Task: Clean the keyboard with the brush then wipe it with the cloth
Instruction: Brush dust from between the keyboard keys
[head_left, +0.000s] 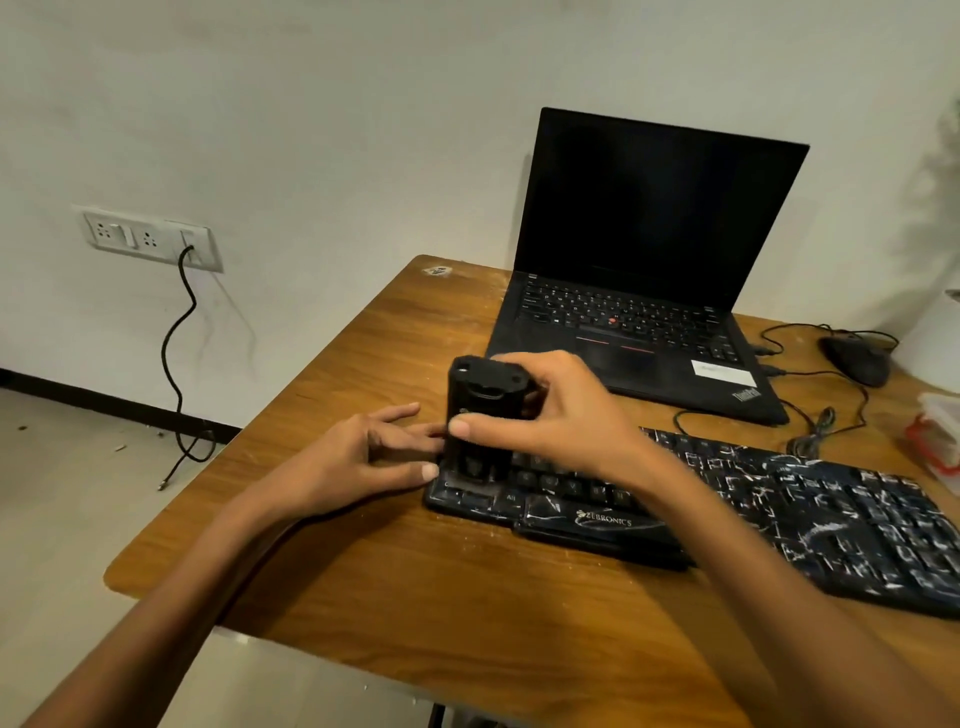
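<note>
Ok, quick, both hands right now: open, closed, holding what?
Left hand: open, fingers straight against the left end of the keyboard.
Right hand: closed round the black brush.

Occlusions, crops, blur
keyboard (753, 493) runs off the right edge, keys there blurred; its left keys hidden behind brush (480, 410) and right hand (566, 421). Brush's lower end too dark to read — index tip of left hand (345, 462) lost behind it. Red-trimmed container (937, 439) cropped at right edge.
</note>
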